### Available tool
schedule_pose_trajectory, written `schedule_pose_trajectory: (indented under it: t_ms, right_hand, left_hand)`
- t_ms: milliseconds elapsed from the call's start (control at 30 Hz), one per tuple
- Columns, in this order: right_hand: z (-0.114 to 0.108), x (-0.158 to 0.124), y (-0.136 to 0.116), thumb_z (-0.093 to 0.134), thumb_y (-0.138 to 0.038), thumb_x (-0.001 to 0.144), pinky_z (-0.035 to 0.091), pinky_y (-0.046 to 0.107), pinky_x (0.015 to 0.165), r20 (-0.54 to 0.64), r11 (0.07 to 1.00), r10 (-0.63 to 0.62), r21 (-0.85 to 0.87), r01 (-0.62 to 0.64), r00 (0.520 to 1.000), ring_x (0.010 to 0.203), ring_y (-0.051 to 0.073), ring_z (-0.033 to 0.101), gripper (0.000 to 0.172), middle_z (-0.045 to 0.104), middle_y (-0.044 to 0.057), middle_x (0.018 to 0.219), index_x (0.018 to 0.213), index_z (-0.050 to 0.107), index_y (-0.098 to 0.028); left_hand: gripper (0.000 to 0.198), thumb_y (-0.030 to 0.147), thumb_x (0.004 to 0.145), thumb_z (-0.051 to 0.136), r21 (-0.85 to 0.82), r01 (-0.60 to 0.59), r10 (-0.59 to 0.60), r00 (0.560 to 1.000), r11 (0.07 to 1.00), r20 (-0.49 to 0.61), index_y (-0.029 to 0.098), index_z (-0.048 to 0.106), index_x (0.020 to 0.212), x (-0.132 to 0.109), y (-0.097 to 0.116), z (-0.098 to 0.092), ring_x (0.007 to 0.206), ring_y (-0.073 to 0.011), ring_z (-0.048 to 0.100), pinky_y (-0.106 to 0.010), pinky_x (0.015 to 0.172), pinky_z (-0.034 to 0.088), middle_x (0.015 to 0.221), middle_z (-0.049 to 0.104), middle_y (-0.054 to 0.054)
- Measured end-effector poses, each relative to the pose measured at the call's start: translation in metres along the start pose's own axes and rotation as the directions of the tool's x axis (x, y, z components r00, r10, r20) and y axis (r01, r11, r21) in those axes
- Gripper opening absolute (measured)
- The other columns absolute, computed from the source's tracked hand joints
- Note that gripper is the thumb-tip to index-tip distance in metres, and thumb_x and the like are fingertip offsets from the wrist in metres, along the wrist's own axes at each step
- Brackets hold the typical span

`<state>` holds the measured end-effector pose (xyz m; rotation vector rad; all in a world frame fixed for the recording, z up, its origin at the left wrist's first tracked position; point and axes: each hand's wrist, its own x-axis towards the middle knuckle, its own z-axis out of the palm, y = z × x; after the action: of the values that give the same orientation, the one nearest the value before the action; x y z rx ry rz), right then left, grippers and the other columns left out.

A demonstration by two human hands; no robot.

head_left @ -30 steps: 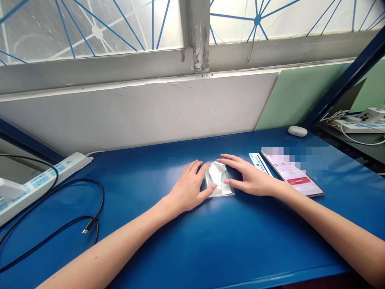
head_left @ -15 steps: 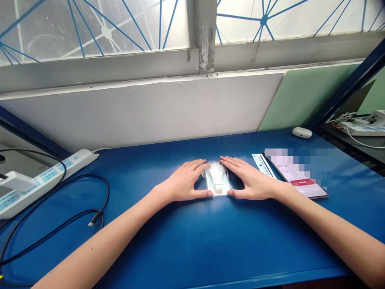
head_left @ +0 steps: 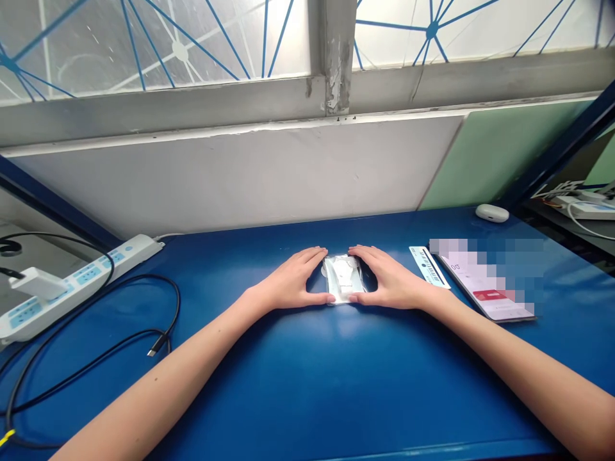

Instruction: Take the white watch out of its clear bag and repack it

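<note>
Between my two hands, near the middle of the blue desk point(head_left: 331, 384), lies a small clear packet point(head_left: 342, 279) with something white inside, flat on the surface. My left hand point(head_left: 287, 287) presses against its left edge and my right hand point(head_left: 391, 283) against its right. On both hands the fingers point(head_left: 308, 257) are arched and loosely spread. The tips touch the packet's far corners and the thumbs its near corners, so I am bracing it from the sides rather than closing around it.

Just to the right of my right hand a narrow printed card point(head_left: 429, 266) lies on the desk, and beside it a phone point(head_left: 487, 291) with its screen lit. Further back, near the desk's right corner, sits a small white earbud case point(head_left: 492, 212). Well off to the left a white power strip point(head_left: 84, 278) runs along the desk edge with a white plug point(head_left: 34, 282) in it, and a black cable point(head_left: 110, 355) loops loosely in front of it.

Behind the desk stands a plain white wall point(head_left: 240, 176) with a pale green panel point(head_left: 480, 153) at its right. Above them is a frosted window point(head_left: 192, 38) crossed by thin blue lines, its grey frame chipped at the middle post.
</note>
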<state>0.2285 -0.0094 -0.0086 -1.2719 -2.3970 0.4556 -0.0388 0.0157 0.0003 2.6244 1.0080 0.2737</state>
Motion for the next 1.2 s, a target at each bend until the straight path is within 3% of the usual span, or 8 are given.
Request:
schedule_pose_trajectory:
  t_ms: [167,300,567,833,1067,1200]
  right_hand:
    - [0.005,-0.004,0.008,0.070,-0.066,0.072,0.037,0.060,0.109,-0.044,0.998,-0.055,0.002,0.055,0.997,0.136,0.042,0.043,0.094,0.049,0.021,0.146,0.147,0.041,-0.018]
    - [0.002,-0.006,0.012,0.067,-0.069,0.074,0.036,0.058,0.111,0.001,0.995,-0.098,-0.035,0.098,0.995,0.138,0.041,0.040,0.098,0.045,0.023,0.149,0.149,0.038,-0.014]
    - [0.000,-0.008,0.018,0.069,-0.070,0.071,0.035,0.057,0.112,0.037,0.997,-0.074,-0.019,0.075,0.997,0.141,0.040,0.035,0.108,0.037,0.022,0.155,0.154,0.028,-0.014]
    - [0.002,-0.006,0.021,0.070,-0.069,0.070,0.038,0.058,0.109,-0.011,0.995,-0.094,-0.043,0.094,0.995,0.138,0.041,0.040,0.105,0.043,0.020,0.152,0.153,0.033,-0.017]
    - [0.003,-0.004,0.020,0.062,-0.072,0.076,0.027,0.059,0.116,0.026,0.988,-0.097,-0.118,0.100,0.995,0.146,0.040,0.026,0.104,0.036,0.020,0.156,0.155,0.028,-0.014]
    - [0.001,-0.004,0.021,0.063,-0.070,0.077,0.030,0.057,0.116,0.067,0.993,-0.070,-0.092,0.076,0.995,0.146,0.040,0.026,0.106,0.031,0.021,0.158,0.156,0.024,-0.012]
  left_hand:
    - [0.098,0.071,0.080,0.060,-0.005,-0.023,0.023,1.000,1.000,-0.003,0.014,0.027,0.153,-0.002,0.001,-0.001,0.146,-0.0352,0.028,-0.051,0.117,0.028,0.157,0.030,-0.020]
    - [0.105,0.070,0.075,0.066,-0.005,-0.027,0.027,1.000,1.000,-0.015,0.014,0.025,0.153,-0.002,0.011,-0.001,0.147,-0.0359,0.025,-0.052,0.117,0.028,0.157,0.030,-0.021]
    - [0.101,0.066,0.079,0.065,-0.004,-0.024,0.024,1.000,1.000,0.001,0.013,0.023,0.154,-0.005,0.012,0.000,0.148,-0.0357,0.023,-0.052,0.118,0.025,0.159,0.025,-0.020]
    - [0.098,0.064,0.082,0.061,0.013,-0.032,0.032,0.999,0.999,-0.022,0.014,0.020,0.155,-0.005,0.012,0.004,0.148,-0.0358,0.024,-0.053,0.118,0.025,0.159,0.025,-0.019]
    - [0.097,0.063,0.083,0.061,0.029,-0.026,0.027,1.000,0.999,-0.003,0.011,0.020,0.155,-0.005,0.011,0.004,0.149,-0.0337,0.021,-0.051,0.120,0.021,0.160,0.023,-0.020]
    - [0.098,0.064,0.082,0.061,0.017,-0.019,0.020,1.000,1.000,-0.013,0.012,0.021,0.155,-0.005,0.010,0.005,0.148,-0.0344,0.022,-0.051,0.120,0.023,0.160,0.025,-0.020]
